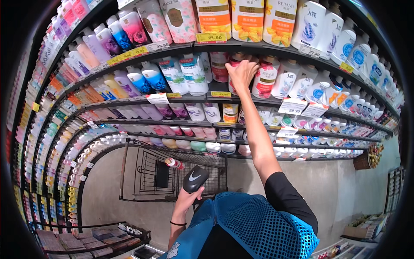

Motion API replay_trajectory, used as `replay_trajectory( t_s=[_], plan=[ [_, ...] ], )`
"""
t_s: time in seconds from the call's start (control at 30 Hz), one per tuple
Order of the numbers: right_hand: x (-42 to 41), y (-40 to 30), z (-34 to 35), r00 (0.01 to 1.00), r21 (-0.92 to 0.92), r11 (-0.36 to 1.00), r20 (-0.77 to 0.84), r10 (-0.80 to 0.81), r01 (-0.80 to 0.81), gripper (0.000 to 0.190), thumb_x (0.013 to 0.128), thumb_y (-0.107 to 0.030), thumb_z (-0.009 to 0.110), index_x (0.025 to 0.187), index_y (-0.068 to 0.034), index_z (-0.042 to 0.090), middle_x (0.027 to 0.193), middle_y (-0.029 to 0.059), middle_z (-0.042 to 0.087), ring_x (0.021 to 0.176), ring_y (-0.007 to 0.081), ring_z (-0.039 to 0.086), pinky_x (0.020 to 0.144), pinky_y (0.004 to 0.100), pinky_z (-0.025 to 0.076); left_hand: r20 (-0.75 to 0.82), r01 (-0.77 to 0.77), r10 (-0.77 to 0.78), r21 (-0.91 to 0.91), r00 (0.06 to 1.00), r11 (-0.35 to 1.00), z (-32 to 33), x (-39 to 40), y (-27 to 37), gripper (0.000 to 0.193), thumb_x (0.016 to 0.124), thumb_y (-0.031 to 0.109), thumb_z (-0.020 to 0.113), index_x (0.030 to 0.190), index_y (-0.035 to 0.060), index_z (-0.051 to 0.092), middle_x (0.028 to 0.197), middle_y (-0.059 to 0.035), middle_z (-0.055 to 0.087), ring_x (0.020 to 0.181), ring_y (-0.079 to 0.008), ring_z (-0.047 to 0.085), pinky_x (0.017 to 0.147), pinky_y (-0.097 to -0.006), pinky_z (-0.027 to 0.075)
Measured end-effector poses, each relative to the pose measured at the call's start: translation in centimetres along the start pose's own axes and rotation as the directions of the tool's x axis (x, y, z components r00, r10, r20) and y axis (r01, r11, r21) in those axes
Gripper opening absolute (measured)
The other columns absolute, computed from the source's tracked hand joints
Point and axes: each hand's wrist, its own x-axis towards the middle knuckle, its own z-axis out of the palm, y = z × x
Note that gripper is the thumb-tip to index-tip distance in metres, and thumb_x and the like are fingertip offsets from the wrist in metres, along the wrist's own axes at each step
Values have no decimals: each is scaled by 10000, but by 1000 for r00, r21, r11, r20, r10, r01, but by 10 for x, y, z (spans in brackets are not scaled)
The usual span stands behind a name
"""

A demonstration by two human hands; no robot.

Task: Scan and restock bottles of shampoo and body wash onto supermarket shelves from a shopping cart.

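Observation:
My right hand (243,74) reaches to the second shelf from the top and grips the upper part of a white bottle with a red floral label (232,84). A similar pink-and-white bottle (266,77) stands just right of it, and another red one (220,68) sits farther back on the left. My left hand (190,197), low in front of my body, is closed round a black handheld barcode scanner (195,179). Beyond the scanner, a red-and-white bottle (174,163) lies in a black wire shopping cart (142,194).
Long curved shelves (129,100) packed with bottles run across the front and left, with price tags on their edges. A low rack of flat packs (93,242) stands at lower left. A brown basket (362,161) is at the right, and a cardboard box (359,231) at lower right.

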Motion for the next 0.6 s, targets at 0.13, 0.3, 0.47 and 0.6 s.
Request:
replay_trajectory(
  t_s=[0.13,0.3,0.47,0.6],
  plan=[
    [0,7,-2,997,65,995,-4,74,-74,620,680,-386,856,1012,69,596,1042,322,556,1000,489,579,888,538,483,55,0,0,3,998,1000,9,5,4,189,922,43,740,1083,5,648,841,2,637,637,-61,553,578,-231,462],
    [0,14,-26,998,46,999,65,-16,13,732,647,-489,897,1034,71,629,1055,303,572,978,453,615,842,491,537,112,-12,11,3,994,1000,12,4,-3,181,928,56,739,1080,9,654,812,20,628,635,-53,547,576,-231,453],
    [5,18,-40,973,83,994,213,-86,69,789,626,-561,900,982,93,640,963,292,635,961,433,641,838,485,544,67,12,-14,26,998,1000,13,0,-10,178,934,82,741,1075,10,659,783,24,616,631,-54,541,577,-236,452],
    [11,27,-44,964,144,982,218,-151,121,790,625,-561,900,977,97,638,956,283,665,948,434,656,835,482,546,97,2,-10,74,995,997,18,4,-13,237,935,64,721,1140,-3,622,866,-17,634,649,-81,559,595,-265,493]
  ],
)
